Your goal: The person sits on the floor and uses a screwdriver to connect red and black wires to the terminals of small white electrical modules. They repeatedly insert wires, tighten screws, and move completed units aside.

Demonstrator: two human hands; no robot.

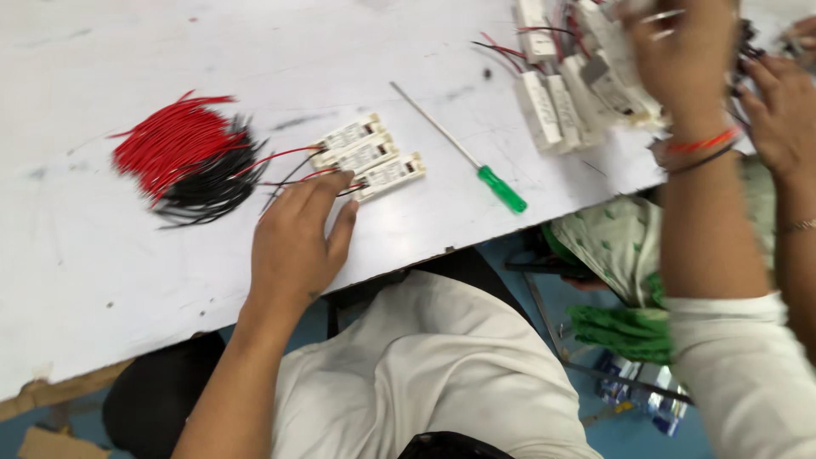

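The left hand (293,242) lies flat and open on the white table (102,255), fingertips touching the red and black leads of three small white modules (367,155) at its 1 o'clock. A red and black wire bundle (187,157) sits at 10 o'clock. The right hand (684,59), blurred, reaches into a pile of modules (569,93) at 2 o'clock; its grip cannot be told. A green-handled screwdriver (463,153) lies between.

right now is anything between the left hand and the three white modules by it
No. The left hand lies flat on the table, fingertips at the red and black leads of the white modules; nothing lies between.
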